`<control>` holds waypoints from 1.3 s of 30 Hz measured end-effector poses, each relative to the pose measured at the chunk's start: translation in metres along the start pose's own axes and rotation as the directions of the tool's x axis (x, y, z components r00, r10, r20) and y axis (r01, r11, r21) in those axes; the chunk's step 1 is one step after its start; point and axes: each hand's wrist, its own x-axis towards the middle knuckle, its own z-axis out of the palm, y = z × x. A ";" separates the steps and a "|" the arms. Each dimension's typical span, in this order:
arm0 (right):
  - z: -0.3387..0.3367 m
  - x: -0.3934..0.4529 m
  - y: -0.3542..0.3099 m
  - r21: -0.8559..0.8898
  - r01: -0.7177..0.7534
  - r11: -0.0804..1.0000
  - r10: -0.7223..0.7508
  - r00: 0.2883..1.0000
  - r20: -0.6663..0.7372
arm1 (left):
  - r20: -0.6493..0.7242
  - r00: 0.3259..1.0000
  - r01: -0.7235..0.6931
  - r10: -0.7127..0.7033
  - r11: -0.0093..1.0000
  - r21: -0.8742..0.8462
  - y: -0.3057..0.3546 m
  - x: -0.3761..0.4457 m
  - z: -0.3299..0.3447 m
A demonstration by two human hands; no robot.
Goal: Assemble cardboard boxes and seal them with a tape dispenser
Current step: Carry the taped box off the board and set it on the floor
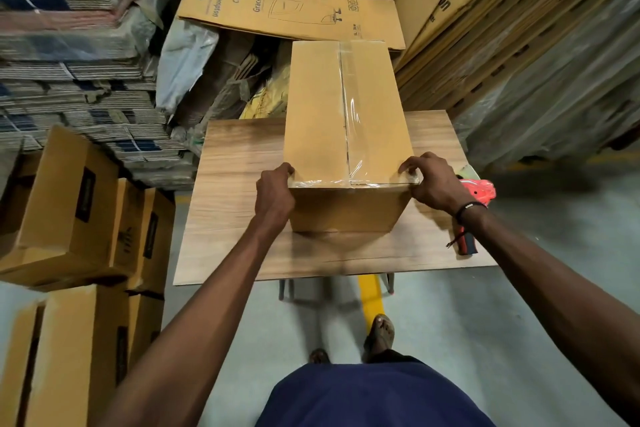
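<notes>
- Warehouse stock surrounds us: bundled flat cartons on the left, printed flat cartons leaning beyond, and finished boxes stacked on the floor at our left.
- Our left hand closes over the near left top corner of the cardboard box, thumb on top and fingers curled down the side.
- Our right hand clamps the near right top corner the same way, pressing on the tape end there.
- Clear tape runs along the centre seam of the top flaps, and another strip crosses the near edge between our hands.
- This box stands upright on the wooden table, near its middle, with its far end reaching past the table's back edge.
- We judge it light, since it looks empty, and stiff enough at the corners, while the flap panels would give if pressed in the middle.
- Glossy tape is likely slippery, so bare cardboard at the corners and side walls gives the better hold.
- Beside our right wrist lies the red tape dispenser, partly hidden, on the table's right edge.
- We judge this face sealed, with smoothing the tape ends as the step in hand.
</notes>
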 end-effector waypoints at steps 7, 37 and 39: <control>-0.018 -0.012 0.014 -0.147 0.181 0.972 -0.165 0.980 0.113 | 0.183 0.968 -0.198 0.171 0.970 0.139 -0.024 0.005 -0.032; 0.012 0.015 -0.060 0.479 -0.478 0.736 0.546 0.838 -0.003 | 0.123 0.909 0.410 -0.397 0.905 -0.109 0.055 0.012 0.015; 0.029 0.017 -0.074 0.447 -0.532 0.719 0.593 0.805 0.005 | 0.098 0.891 0.453 -0.444 0.885 -0.108 0.065 0.014 0.023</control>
